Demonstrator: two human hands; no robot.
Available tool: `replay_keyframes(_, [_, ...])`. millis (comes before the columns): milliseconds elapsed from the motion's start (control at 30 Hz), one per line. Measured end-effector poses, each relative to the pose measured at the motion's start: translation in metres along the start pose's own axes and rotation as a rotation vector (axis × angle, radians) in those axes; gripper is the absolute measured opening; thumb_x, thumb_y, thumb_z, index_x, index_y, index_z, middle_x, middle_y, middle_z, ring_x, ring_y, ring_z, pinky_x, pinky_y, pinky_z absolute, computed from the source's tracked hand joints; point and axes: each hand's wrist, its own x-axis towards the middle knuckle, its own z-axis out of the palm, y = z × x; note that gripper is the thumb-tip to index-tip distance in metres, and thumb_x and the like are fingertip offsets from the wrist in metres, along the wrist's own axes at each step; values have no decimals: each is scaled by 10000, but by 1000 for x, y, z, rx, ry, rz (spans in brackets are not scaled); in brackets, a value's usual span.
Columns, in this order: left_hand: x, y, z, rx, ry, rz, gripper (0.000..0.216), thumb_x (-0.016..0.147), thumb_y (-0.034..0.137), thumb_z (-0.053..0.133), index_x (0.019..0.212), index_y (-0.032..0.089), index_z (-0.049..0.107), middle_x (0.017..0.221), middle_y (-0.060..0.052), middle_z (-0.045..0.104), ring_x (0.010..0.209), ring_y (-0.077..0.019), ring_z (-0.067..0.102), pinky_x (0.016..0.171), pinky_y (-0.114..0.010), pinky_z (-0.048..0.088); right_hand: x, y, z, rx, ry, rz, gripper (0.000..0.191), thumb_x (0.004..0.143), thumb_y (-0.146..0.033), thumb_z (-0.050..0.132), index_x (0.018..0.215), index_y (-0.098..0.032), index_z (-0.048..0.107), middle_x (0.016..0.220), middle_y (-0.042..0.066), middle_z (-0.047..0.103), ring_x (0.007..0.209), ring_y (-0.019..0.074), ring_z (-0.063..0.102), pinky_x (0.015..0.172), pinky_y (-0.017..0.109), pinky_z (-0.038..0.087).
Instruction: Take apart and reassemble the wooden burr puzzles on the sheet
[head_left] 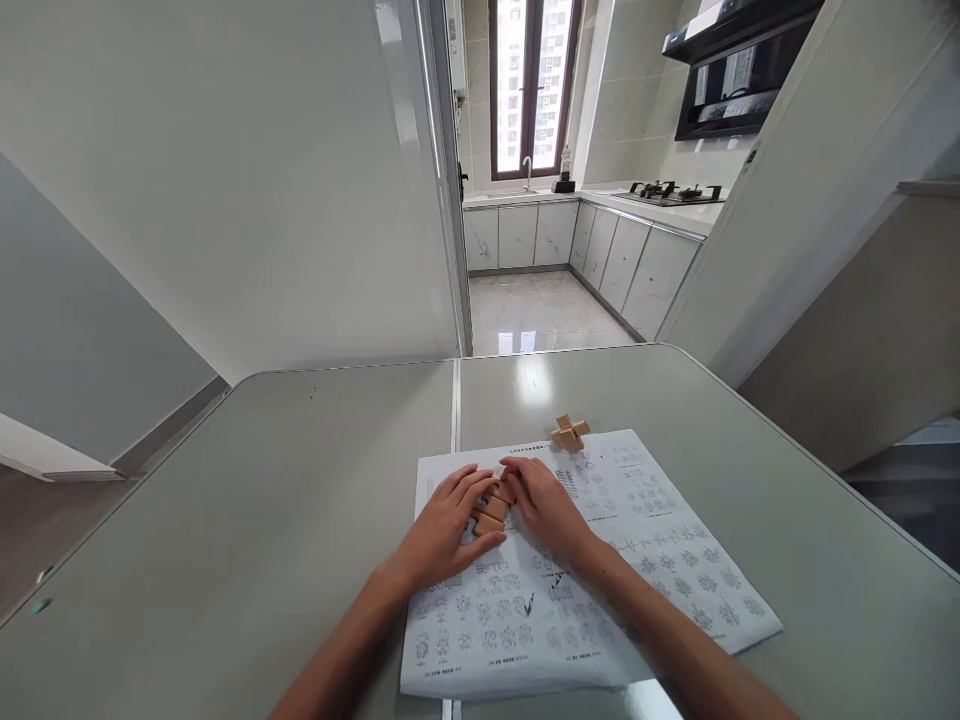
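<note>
Several small wooden puzzle bars (493,509) lie side by side on a printed instruction sheet (637,560) on the table. My left hand (446,525) rests palm down on their left side, fingers curled over the bars and thumb against the nearest one. My right hand (546,505) presses on them from the right, its fingertips touching the far bars. Most of the bars are hidden under my fingers. An assembled wooden cross puzzle (570,432) stands apart at the sheet's far edge, beyond my right hand.
The grey table (225,520) has a seam down its middle and rounded far corners. Beyond it an open doorway shows a kitchen with cabinets (555,232), a sink tap and a gas hob. A white wall stands to the left.
</note>
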Motion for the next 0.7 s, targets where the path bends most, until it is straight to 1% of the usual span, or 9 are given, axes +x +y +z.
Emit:
replay_keyframes(100, [0, -5, 4, 51, 15, -27, 650, 969, 495, 636, 1536, 303, 382, 1572, -80, 486, 1508, -323, 355, 1209, -556, 386, 1, 1, 1, -6, 28, 10, 274, 1058, -261, 399, 1257, -234, 584, 1085, 98, 691, 1042, 267, 644, 934, 461, 555])
replay_keyframes(233, [-1, -12, 9, 120, 41, -53, 634, 1012, 524, 546, 1567, 307, 331, 1578, -68, 477, 1504, -318, 352, 1226, -552, 337, 2, 2, 1, -18, 73, 37, 278, 1048, -242, 387, 1262, -228, 564, 1137, 113, 646, 1043, 259, 641, 926, 446, 561])
replay_keyframes(400, [-2, -24, 12, 162, 80, -98, 614, 1020, 540, 515, 1563, 316, 335, 1573, -58, 477, 1500, -311, 343, 1226, -541, 320, 1, 3, 1, -25, 57, 48, 272, 1050, -250, 378, 1250, -219, 558, 1138, 120, 633, 1030, 258, 638, 923, 439, 557])
replay_keyframes(533, [-3, -33, 10, 170, 90, -176, 586, 1023, 554, 497, 1539, 312, 360, 1573, -57, 470, 1489, -309, 340, 1209, -548, 323, 1, 3, 0, -22, 43, 48, 273, 1051, -262, 378, 1258, -216, 550, 1141, 120, 631, 1019, 256, 638, 915, 441, 562])
replay_keyframes(700, [-7, -43, 1, 160, 81, -213, 576, 1031, 539, 492, 1542, 310, 355, 1574, -55, 470, 1490, -292, 335, 1213, -537, 310, 1, 4, 1, -19, 42, 54, 271, 1049, -265, 383, 1251, -210, 556, 1127, 120, 636, 1009, 255, 634, 909, 442, 564])
